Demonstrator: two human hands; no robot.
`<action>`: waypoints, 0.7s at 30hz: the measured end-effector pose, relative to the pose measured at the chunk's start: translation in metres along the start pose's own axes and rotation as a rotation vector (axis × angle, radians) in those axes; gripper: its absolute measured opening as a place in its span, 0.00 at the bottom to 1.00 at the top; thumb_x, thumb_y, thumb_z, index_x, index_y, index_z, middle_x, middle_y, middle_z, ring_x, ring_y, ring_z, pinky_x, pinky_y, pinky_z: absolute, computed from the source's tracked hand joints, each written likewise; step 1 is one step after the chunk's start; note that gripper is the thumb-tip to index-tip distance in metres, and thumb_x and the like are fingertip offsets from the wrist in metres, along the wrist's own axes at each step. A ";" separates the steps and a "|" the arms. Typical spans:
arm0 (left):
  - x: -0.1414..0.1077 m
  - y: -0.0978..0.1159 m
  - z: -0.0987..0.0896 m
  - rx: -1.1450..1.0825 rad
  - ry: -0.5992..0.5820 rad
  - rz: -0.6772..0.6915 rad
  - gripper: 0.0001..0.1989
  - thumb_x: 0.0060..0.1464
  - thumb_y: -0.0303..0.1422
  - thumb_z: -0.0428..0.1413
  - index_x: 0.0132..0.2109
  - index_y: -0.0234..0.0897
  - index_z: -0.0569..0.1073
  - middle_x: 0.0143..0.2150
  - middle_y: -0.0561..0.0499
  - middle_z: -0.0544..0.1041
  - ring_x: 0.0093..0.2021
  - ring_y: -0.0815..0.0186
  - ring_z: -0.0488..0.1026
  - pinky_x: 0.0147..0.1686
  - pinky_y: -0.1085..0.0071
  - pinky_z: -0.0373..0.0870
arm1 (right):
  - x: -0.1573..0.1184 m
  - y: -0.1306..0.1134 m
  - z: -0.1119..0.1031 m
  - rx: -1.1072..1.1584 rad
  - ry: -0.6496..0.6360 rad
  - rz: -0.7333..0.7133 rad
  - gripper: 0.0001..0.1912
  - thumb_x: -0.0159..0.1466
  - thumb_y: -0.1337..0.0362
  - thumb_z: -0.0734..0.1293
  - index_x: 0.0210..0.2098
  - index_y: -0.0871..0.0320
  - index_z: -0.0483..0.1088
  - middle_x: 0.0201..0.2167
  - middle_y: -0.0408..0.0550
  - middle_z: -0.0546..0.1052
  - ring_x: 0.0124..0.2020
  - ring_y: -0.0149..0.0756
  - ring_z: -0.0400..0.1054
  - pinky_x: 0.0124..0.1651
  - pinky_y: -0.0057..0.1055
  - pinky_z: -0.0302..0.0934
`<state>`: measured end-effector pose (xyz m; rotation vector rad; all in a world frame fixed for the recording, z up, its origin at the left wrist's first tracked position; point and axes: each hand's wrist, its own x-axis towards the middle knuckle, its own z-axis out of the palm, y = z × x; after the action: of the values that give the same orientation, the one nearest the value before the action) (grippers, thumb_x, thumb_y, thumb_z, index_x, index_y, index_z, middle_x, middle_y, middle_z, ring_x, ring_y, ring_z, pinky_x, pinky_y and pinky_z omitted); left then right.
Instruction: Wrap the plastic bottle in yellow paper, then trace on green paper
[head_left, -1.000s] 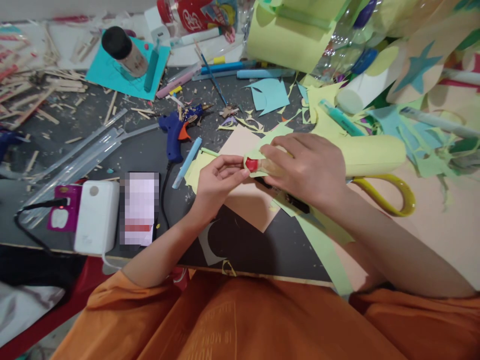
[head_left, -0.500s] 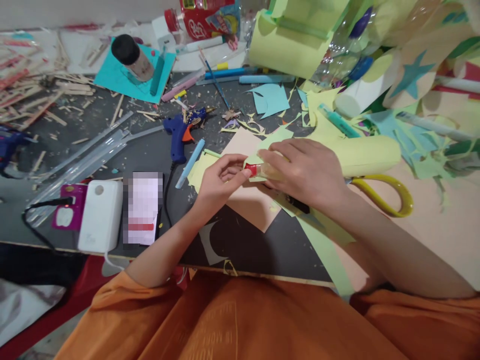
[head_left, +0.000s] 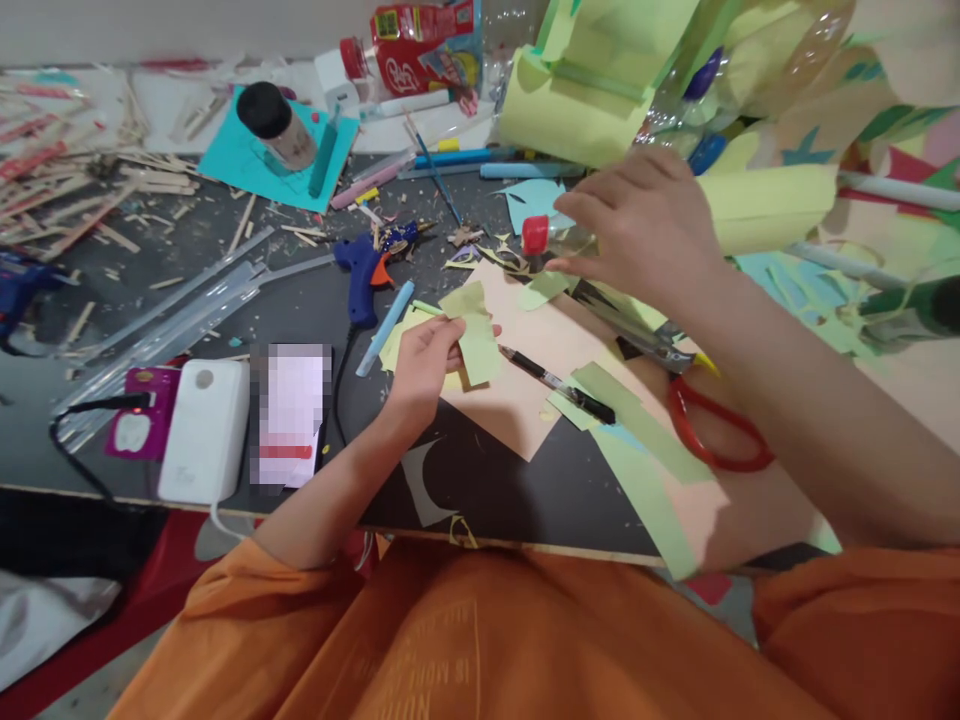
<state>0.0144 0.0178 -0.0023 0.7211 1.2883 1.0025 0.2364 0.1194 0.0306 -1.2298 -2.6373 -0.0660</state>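
Between the thumb and fingers of my left hand [head_left: 429, 362] is a small light green paper piece [head_left: 478, 335], held over a pale pink sheet [head_left: 517, 420]. My right hand [head_left: 637, 215] is raised to the right and grips a bottle wrapped in yellow-green paper [head_left: 772, 208], its red cap [head_left: 535, 235] pointing left. A black pen [head_left: 559, 383] lies on the pink sheet. Scissors with a red handle [head_left: 720, 462] rest below my right forearm. Another green paper scrap [head_left: 544, 290] lies under my right hand.
A blue glue gun [head_left: 360, 280], a phone [head_left: 289, 415] and a white power bank [head_left: 202, 430] lie to the left. Wooden sticks [head_left: 75, 200] cover the back left. A dark-capped jar [head_left: 281, 130] stands on teal paper. Bottles and paper scraps crowd the back right.
My right hand has moved up and right with the wrapped bottle, away from my left hand. My left hand now shows the green paper piece. The pen and red scissor handle have come into view.
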 end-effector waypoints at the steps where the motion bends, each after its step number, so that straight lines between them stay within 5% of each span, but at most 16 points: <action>1: -0.001 0.000 0.000 -0.001 0.007 0.002 0.09 0.49 0.38 0.55 0.29 0.36 0.71 0.25 0.49 0.77 0.31 0.64 0.77 0.32 0.67 0.75 | 0.006 0.003 0.002 0.025 0.010 0.016 0.17 0.57 0.55 0.74 0.44 0.51 0.72 0.49 0.53 0.77 0.52 0.52 0.67 0.55 0.54 0.56; 5: 0.000 0.001 -0.001 -0.009 0.083 0.021 0.08 0.48 0.34 0.55 0.25 0.37 0.66 0.23 0.53 0.73 0.25 0.71 0.71 0.26 0.75 0.70 | 0.013 -0.008 0.003 0.113 0.077 0.078 0.10 0.63 0.57 0.68 0.42 0.52 0.72 0.57 0.54 0.73 0.59 0.52 0.62 0.57 0.53 0.54; 8: 0.002 0.000 -0.003 0.012 0.135 0.047 0.10 0.47 0.32 0.55 0.23 0.37 0.62 0.21 0.57 0.68 0.21 0.75 0.65 0.22 0.78 0.64 | -0.006 -0.039 0.004 0.093 0.043 0.054 0.13 0.68 0.62 0.58 0.37 0.57 0.73 0.39 0.56 0.80 0.43 0.46 0.71 0.41 0.44 0.62; 11: 0.002 -0.001 -0.005 0.037 0.084 0.129 0.09 0.45 0.34 0.58 0.26 0.38 0.64 0.21 0.58 0.66 0.22 0.74 0.65 0.24 0.76 0.64 | -0.040 -0.072 0.009 0.091 -0.082 -0.023 0.12 0.67 0.59 0.61 0.35 0.58 0.73 0.24 0.49 0.75 0.29 0.40 0.70 0.29 0.35 0.58; 13: 0.000 -0.001 -0.005 0.066 0.005 0.173 0.10 0.44 0.34 0.59 0.33 0.39 0.65 0.24 0.59 0.67 0.24 0.73 0.67 0.26 0.75 0.65 | -0.059 -0.085 0.014 0.136 -0.118 -0.009 0.09 0.63 0.62 0.64 0.40 0.58 0.73 0.24 0.48 0.75 0.27 0.40 0.69 0.28 0.35 0.58; 17: -0.006 -0.002 -0.003 0.261 -0.085 0.226 0.15 0.42 0.31 0.60 0.34 0.41 0.60 0.22 0.62 0.62 0.20 0.76 0.60 0.22 0.79 0.58 | -0.079 -0.086 0.011 0.521 -0.115 0.139 0.16 0.64 0.69 0.59 0.47 0.56 0.74 0.28 0.48 0.77 0.30 0.38 0.71 0.32 0.34 0.62; 21: -0.011 -0.006 -0.001 0.487 -0.132 0.355 0.04 0.49 0.31 0.56 0.31 0.38 0.67 0.22 0.60 0.60 0.21 0.76 0.55 0.22 0.78 0.54 | -0.082 -0.068 -0.003 1.053 0.135 0.507 0.13 0.63 0.66 0.60 0.39 0.52 0.76 0.30 0.44 0.78 0.32 0.36 0.73 0.34 0.34 0.67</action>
<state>0.0146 0.0054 -0.0032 1.4050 1.3270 0.9050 0.2363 0.0133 0.0183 -1.2994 -1.6761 1.1020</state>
